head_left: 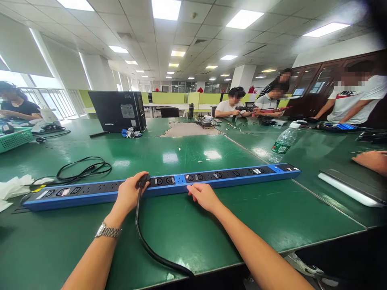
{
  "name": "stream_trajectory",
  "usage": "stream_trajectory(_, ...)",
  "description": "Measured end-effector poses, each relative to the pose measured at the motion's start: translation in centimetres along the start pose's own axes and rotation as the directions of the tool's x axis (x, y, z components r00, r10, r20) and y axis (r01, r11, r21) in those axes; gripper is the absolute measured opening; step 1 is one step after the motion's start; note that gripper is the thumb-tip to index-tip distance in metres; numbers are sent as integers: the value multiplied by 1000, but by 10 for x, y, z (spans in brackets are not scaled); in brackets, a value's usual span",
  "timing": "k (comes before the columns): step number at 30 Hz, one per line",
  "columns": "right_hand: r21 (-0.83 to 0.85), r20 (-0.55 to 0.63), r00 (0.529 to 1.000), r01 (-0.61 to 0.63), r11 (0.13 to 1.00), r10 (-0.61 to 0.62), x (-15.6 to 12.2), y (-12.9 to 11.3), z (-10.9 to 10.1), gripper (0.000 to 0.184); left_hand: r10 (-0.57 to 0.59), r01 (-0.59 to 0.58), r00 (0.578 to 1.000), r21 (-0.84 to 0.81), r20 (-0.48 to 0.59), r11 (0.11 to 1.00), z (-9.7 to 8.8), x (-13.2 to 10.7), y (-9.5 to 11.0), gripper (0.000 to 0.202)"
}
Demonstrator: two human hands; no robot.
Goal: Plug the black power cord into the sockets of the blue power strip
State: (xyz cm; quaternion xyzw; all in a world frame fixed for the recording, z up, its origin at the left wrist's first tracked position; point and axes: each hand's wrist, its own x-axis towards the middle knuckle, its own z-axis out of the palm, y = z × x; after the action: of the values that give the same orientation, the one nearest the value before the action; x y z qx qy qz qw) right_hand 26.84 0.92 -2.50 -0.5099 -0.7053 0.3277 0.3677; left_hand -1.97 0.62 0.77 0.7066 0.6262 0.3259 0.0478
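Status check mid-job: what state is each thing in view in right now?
Power strip: lying flat, sockets up
Black plug: held at the power strip; full seating not visible
Left hand: closed on the black plug
Right hand: loosely curled at the power strip's front edge
Looped cord: loose on the table
Bottle: capped
Computer tower: standing; power state unclear
Ceiling lights: on

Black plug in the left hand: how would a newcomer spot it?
On the green tabletop, find the long blue-and-black power strip. Left of its middle, the left hand grips the black plug. Unlike the flat black sockets beside it, it trails a thick black cable toward the near table edge.
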Motion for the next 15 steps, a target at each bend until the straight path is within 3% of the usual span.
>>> stream_trajectory(7, -30, 0, 1000, -21, 999, 21, -1, -2, 1, 43, 89, -85, 994, -69, 61, 994, -1, 3, -4, 43)
stream_trajectory(15, -51, -1, 1000, -21, 998, 21, -1, -2, 2, 44, 161, -161, 987, -43, -15, 986, 9, 0, -10, 38)
